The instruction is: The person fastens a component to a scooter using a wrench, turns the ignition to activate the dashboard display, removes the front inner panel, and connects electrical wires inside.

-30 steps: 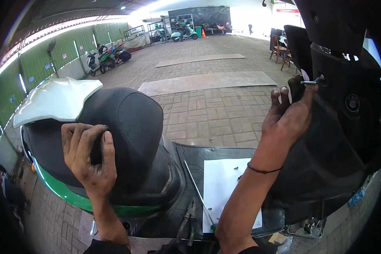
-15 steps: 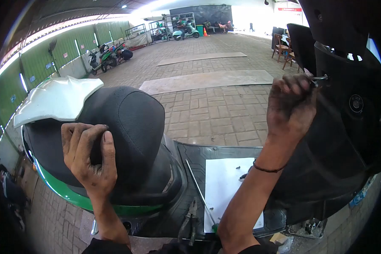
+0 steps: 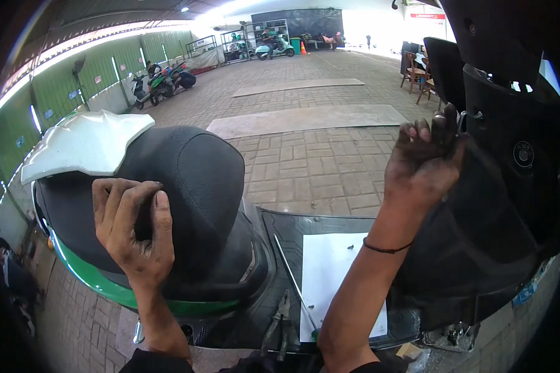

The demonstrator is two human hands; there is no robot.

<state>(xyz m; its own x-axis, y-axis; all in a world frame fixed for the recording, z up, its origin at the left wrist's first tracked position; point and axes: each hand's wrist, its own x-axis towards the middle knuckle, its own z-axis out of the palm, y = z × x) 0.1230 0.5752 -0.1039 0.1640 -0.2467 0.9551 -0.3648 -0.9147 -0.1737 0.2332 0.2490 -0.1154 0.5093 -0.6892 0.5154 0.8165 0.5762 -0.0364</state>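
Seat [image 3: 211, 161]: on my left, panel [image 3: 84, 146] atop.
Pliers [image 3: 282, 315]: on floorboard [image 3: 339, 224], left of paper [image 3: 330, 267].
Front fairing [image 3: 498, 205]: to my right.

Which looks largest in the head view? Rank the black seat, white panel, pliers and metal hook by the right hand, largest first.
1. Black seat
2. White panel
3. Pliers
4. Metal hook, by the right hand
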